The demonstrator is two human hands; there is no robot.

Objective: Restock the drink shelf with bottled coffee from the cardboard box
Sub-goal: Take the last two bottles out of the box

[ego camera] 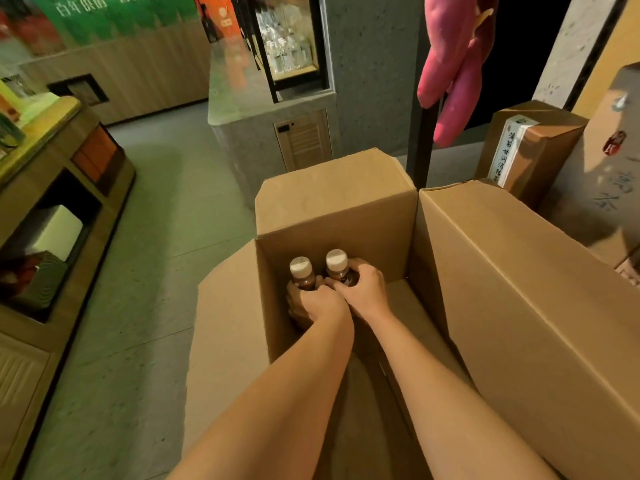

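Observation:
An open cardboard box [332,209] stands on the floor in front of me with all flaps up. Inside it, at the far left, two brown coffee bottles with white caps stand upright side by side. My left hand [320,304] is wrapped around the left bottle [300,271]. My right hand [363,287] grips the right bottle [336,263] just below its cap. Both forearms reach down into the box, and the bottles' lower parts are hidden by my hands.
A second large cardboard box [540,306] stands close on the right, with smaller boxes [530,147] behind it. A pink plush thing [453,64] hangs above. A grey counter with a glass case [273,98] is ahead, and a wooden display unit [62,202] stands at the left.

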